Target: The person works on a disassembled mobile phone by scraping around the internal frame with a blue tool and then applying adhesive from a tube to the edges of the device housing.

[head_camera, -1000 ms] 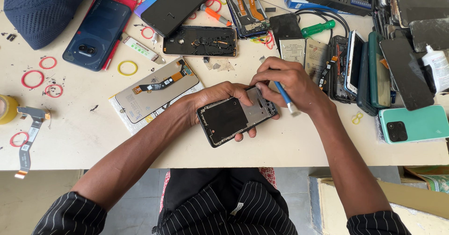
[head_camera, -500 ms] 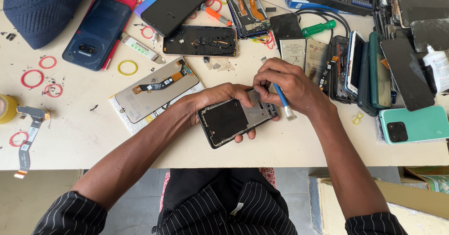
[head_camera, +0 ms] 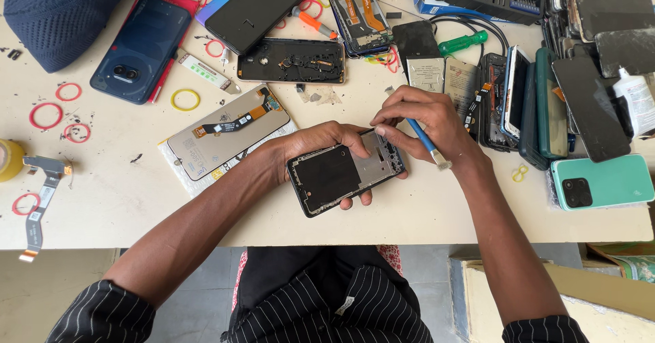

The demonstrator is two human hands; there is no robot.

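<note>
Since half a second ago the right hand (head_camera: 426, 121) has shifted slightly along the top edge of the opened black smartphone frame with its bare metal midplate (head_camera: 344, 178), and the phone itself has barely moved. That phone lies at the near edge of the cream worktable (head_camera: 123, 193), just in front of the person's body, with its long axis running from lower left to upper right. The left hand (head_camera: 321, 145) cradles it from behind, its fingers wrapped round the far long edge and fingertips showing under the near one, closed firmly on the frame. The right hand is pinched shut around a thin blue-handled tool with a pale tip (head_camera: 426, 141), held like a pen; its working end seems to meet the phone's upper right corner, though the fingers hide the exact contact. So the phone's upper end points toward the right hand, which is the nearer one to that corner, while the left steadies the lower half. Just beyond the left wrist lies a detached display panel with an orange flex cable (head_camera: 228, 133). Farther out sit a dark blue phone back (head_camera: 140, 46), a green-handled screwdriver (head_camera: 464, 43), a mint green phone (head_camera: 604, 182) and scattered red rubber bands (head_camera: 46, 114).
</note>
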